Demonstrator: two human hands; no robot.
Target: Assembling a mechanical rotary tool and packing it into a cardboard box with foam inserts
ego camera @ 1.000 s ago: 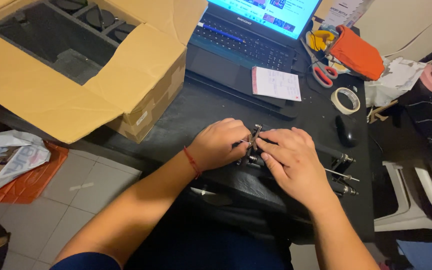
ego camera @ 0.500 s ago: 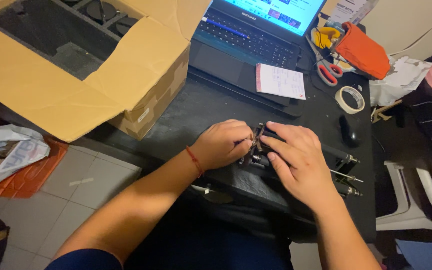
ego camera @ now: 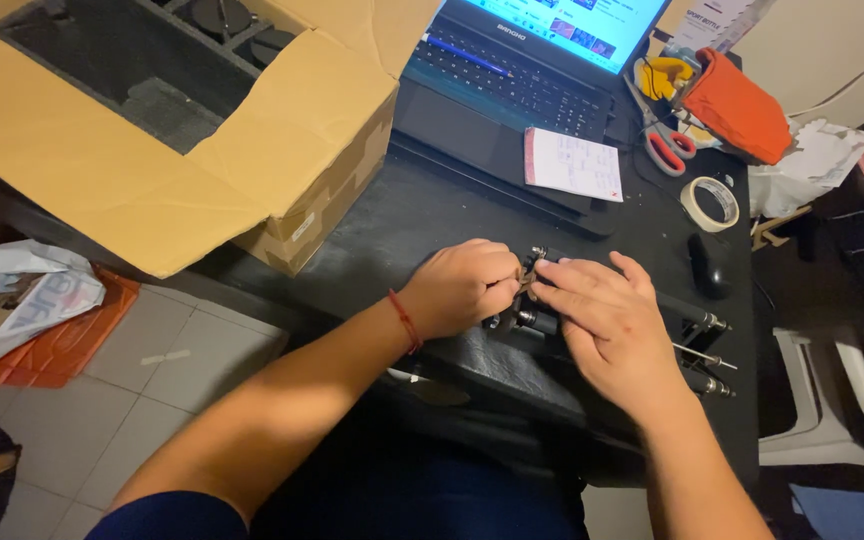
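Note:
A small black mechanical assembly (ego camera: 525, 318) with metal rods (ego camera: 704, 357) sticking out to the right lies on the black table (ego camera: 422, 220). My left hand (ego camera: 464, 287), with a red band on its wrist, is curled shut and pinches a small part at the assembly's top. My right hand (ego camera: 607, 325) lies flat over the assembly, its fingertips meeting the left hand's at that same part. Most of the assembly is hidden under my right hand.
A large open cardboard box (ego camera: 282, 150) fills the table's left. Behind stand a laptop (ego camera: 512, 60) with a white notepad (ego camera: 572, 165), scissors (ego camera: 664, 145), an orange pouch (ego camera: 742, 105), a tape roll (ego camera: 709, 202) and a black mouse (ego camera: 709, 265). A crumpled plastic bag (ego camera: 22, 295) lies on the floor.
Both hands stay on the assembly, with only small finger shifts. The view has drifted slightly.

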